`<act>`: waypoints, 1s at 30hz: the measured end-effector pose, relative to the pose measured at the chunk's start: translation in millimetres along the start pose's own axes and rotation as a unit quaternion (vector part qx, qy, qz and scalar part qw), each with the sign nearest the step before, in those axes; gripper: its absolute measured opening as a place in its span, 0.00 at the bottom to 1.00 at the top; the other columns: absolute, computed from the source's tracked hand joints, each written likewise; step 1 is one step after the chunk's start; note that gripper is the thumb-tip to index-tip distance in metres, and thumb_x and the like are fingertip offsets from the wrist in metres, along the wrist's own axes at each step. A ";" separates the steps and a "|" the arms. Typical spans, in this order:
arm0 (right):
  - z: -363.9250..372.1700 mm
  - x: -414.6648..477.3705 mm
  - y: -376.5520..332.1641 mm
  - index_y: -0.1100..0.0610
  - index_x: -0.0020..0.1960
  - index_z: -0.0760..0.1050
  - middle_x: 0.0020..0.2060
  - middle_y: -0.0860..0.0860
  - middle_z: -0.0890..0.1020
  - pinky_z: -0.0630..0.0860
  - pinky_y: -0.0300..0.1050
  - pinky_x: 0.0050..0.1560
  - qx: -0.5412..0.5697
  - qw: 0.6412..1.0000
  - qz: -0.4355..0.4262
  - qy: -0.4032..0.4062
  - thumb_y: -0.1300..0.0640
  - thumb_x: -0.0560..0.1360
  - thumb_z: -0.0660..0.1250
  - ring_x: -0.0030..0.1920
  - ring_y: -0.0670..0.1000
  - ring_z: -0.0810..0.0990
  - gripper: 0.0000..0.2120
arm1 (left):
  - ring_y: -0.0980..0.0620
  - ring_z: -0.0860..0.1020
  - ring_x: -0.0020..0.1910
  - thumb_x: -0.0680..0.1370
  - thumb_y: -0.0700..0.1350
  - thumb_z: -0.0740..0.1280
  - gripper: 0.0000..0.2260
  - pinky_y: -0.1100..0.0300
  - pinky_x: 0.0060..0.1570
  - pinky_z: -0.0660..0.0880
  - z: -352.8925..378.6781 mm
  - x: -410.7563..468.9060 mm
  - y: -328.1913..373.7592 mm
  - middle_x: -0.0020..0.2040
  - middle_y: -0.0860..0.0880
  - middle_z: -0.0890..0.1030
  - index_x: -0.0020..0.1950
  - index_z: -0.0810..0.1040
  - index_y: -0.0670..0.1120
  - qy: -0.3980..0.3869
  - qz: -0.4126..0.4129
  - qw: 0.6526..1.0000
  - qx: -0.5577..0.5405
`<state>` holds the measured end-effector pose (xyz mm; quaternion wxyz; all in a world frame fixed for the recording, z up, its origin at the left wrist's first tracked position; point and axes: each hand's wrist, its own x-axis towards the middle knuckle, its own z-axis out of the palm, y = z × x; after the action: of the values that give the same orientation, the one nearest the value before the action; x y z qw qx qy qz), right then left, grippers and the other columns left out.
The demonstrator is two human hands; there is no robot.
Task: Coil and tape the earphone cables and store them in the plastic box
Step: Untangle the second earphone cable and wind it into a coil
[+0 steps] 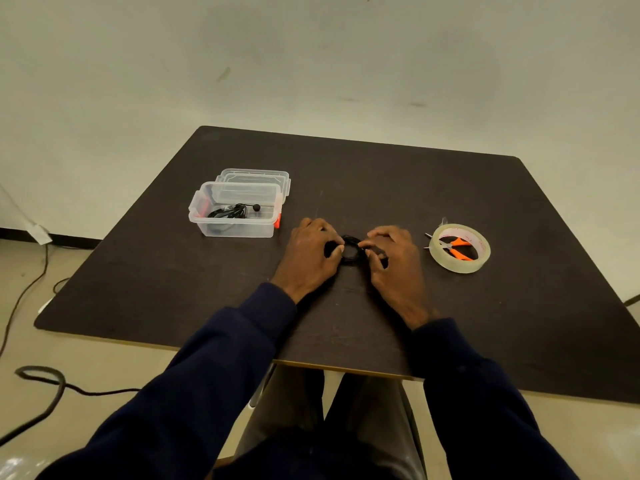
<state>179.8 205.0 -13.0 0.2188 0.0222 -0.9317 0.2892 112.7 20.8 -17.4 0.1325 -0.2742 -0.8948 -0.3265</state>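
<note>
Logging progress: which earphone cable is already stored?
The bundle lying inside the plastic box; the other coil is pinched between the left hand and right hand.

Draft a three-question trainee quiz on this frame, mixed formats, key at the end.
1. True or false: the open plastic box already holds an earphone cable.
2. The orange scissors lie: A) in the box; B) inside the ring of the tape roll; C) on the floor.
3. Fill in: the black cable coil is pinched by ____ hands.
Key: 1 true. 2 B. 3 both, the left hand and the right hand.
</note>
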 end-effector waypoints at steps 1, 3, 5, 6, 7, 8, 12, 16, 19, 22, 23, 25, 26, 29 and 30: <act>-0.3 0.1 -1.2 0.53 0.59 0.83 0.62 0.50 0.77 0.77 0.46 0.60 -0.036 0.999 -0.033 -0.020 0.64 0.78 0.69 0.63 0.49 0.73 0.12 | 0.53 0.73 0.55 0.79 0.47 0.71 0.06 0.58 0.57 0.70 -0.1 2.8 1.2 0.53 0.51 0.81 0.52 0.86 0.48 -0.009 -0.008 1.000 -0.002; -1.8 3.0 -4.1 0.51 0.60 0.83 0.65 0.50 0.77 0.76 0.50 0.59 -0.097 0.989 -0.101 -0.053 0.66 0.76 0.67 0.64 0.53 0.72 0.17 | 0.52 0.75 0.52 0.78 0.45 0.71 0.04 0.56 0.56 0.72 -2.6 10.2 4.4 0.50 0.51 0.82 0.49 0.87 0.48 -0.017 -0.028 0.999 -0.004; -3.8 8.0 -5.3 0.51 0.59 0.83 0.64 0.48 0.78 0.73 0.52 0.57 -0.134 0.978 -0.147 -0.069 0.66 0.74 0.67 0.63 0.54 0.72 0.18 | 0.51 0.79 0.49 0.76 0.42 0.73 0.04 0.52 0.56 0.76 -5.6 19.3 5.8 0.47 0.51 0.85 0.45 0.88 0.48 -0.026 -0.049 0.998 -0.005; -4.9 10.8 -4.2 0.51 0.59 0.83 0.63 0.48 0.78 0.73 0.52 0.56 -0.144 0.974 -0.157 -0.075 0.63 0.74 0.67 0.62 0.55 0.72 0.16 | 0.50 0.81 0.48 0.75 0.41 0.74 0.04 0.51 0.56 0.78 -6.9 23.7 6.6 0.47 0.50 0.86 0.45 0.89 0.47 -0.033 -0.065 0.997 -0.008; -6.1 12.9 -1.7 0.52 0.58 0.83 0.63 0.49 0.79 0.73 0.53 0.55 -0.149 0.973 -0.160 -0.079 0.60 0.75 0.69 0.62 0.55 0.72 0.12 | 0.50 0.83 0.47 0.74 0.41 0.75 0.04 0.52 0.56 0.79 -7.8 27.3 7.1 0.47 0.49 0.87 0.45 0.89 0.47 -0.041 -0.086 0.995 -0.010; -7.6 14.3 1.1 0.53 0.57 0.83 0.62 0.49 0.79 0.74 0.54 0.55 -0.148 0.973 -0.157 -0.079 0.57 0.76 0.70 0.62 0.55 0.72 0.10 | 0.50 0.83 0.48 0.74 0.41 0.75 0.04 0.52 0.55 0.80 -7.5 29.9 7.0 0.46 0.50 0.88 0.46 0.89 0.47 -0.043 -0.106 0.993 -0.010; -7.7 14.5 8.0 0.54 0.55 0.85 0.59 0.51 0.80 0.74 0.53 0.55 -0.128 0.980 -0.137 -0.073 0.52 0.77 0.72 0.60 0.54 0.73 0.09 | 0.49 0.83 0.51 0.72 0.45 0.78 0.03 0.49 0.53 0.82 -4.2 32.6 3.5 0.44 0.54 0.87 0.43 0.89 0.52 -0.044 -0.154 0.987 0.006; -5.6 14.5 10.3 0.55 0.55 0.84 0.58 0.51 0.80 0.75 0.51 0.56 -0.114 0.985 -0.114 -0.067 0.52 0.77 0.73 0.60 0.53 0.74 0.10 | 0.48 0.81 0.53 0.71 0.47 0.76 0.03 0.47 0.55 0.77 -8.3 32.7 2.5 0.43 0.57 0.86 0.39 0.87 0.56 -0.038 -0.167 0.985 0.023; -4.8 13.0 14.0 0.52 0.58 0.84 0.58 0.49 0.80 0.76 0.53 0.57 -0.094 0.988 -0.106 -0.063 0.50 0.78 0.72 0.60 0.51 0.74 0.11 | 0.51 0.78 0.57 0.73 0.48 0.75 0.03 0.51 0.54 0.65 -11.5 29.2 -0.6 0.47 0.59 0.85 0.41 0.87 0.56 -0.051 -0.163 0.985 -0.002; -3.0 11.0 13.3 0.51 0.61 0.83 0.60 0.48 0.79 0.76 0.52 0.58 -0.080 0.988 -0.114 -0.068 0.50 0.79 0.71 0.60 0.50 0.73 0.12 | 0.55 0.77 0.58 0.76 0.48 0.75 0.02 0.52 0.57 0.61 -11.9 20.9 0.5 0.50 0.59 0.84 0.44 0.87 0.56 -0.034 -0.146 0.988 -0.035; -2.1 10.8 12.8 0.50 0.62 0.83 0.60 0.49 0.79 0.76 0.52 0.59 -0.081 0.988 -0.113 -0.071 0.50 0.79 0.70 0.61 0.50 0.73 0.13 | 0.56 0.77 0.58 0.76 0.49 0.76 0.02 0.52 0.58 0.61 -11.3 18.7 0.3 0.51 0.59 0.84 0.44 0.87 0.56 -0.025 -0.143 0.988 -0.050; -2.5 11.2 12.6 0.50 0.64 0.82 0.62 0.50 0.78 0.76 0.51 0.61 -0.080 0.989 -0.101 -0.074 0.50 0.79 0.71 0.63 0.50 0.72 0.15 | 0.57 0.77 0.59 0.75 0.49 0.76 0.02 0.50 0.61 0.63 -10.5 15.8 0.6 0.52 0.59 0.83 0.44 0.86 0.57 -0.022 -0.139 0.987 -0.074; -2.6 11.5 12.8 0.50 0.64 0.82 0.63 0.50 0.77 0.76 0.51 0.63 -0.078 0.990 -0.095 -0.075 0.50 0.78 0.71 0.64 0.50 0.72 0.15 | 0.57 0.77 0.60 0.75 0.49 0.76 0.03 0.48 0.63 0.64 -10.3 14.7 -0.3 0.52 0.59 0.83 0.43 0.86 0.58 -0.022 -0.133 0.988 -0.079; -3.1 10.5 12.7 0.50 0.65 0.81 0.64 0.50 0.76 0.76 0.52 0.64 -0.074 0.990 -0.093 -0.074 0.50 0.78 0.72 0.65 0.50 0.72 0.16 | 0.57 0.76 0.60 0.76 0.51 0.75 0.02 0.45 0.68 0.65 -9.5 9.7 -3.6 0.54 0.59 0.82 0.44 0.85 0.59 -0.002 -0.112 0.989 -0.096; -3.4 10.2 12.5 0.50 0.65 0.81 0.65 0.50 0.75 0.76 0.51 0.64 -0.073 0.990 -0.093 -0.074 0.51 0.78 0.72 0.66 0.49 0.71 0.16 | 0.57 0.75 0.61 0.77 0.51 0.74 0.02 0.45 0.68 0.64 -8.8 7.4 -5.1 0.55 0.59 0.82 0.45 0.85 0.59 0.005 -0.107 0.989 -0.102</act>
<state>169.8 218.1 -12.9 0.1766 0.1141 -0.9577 0.1967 104.3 14.8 -10.2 0.0726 -0.1870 -0.8804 -0.4296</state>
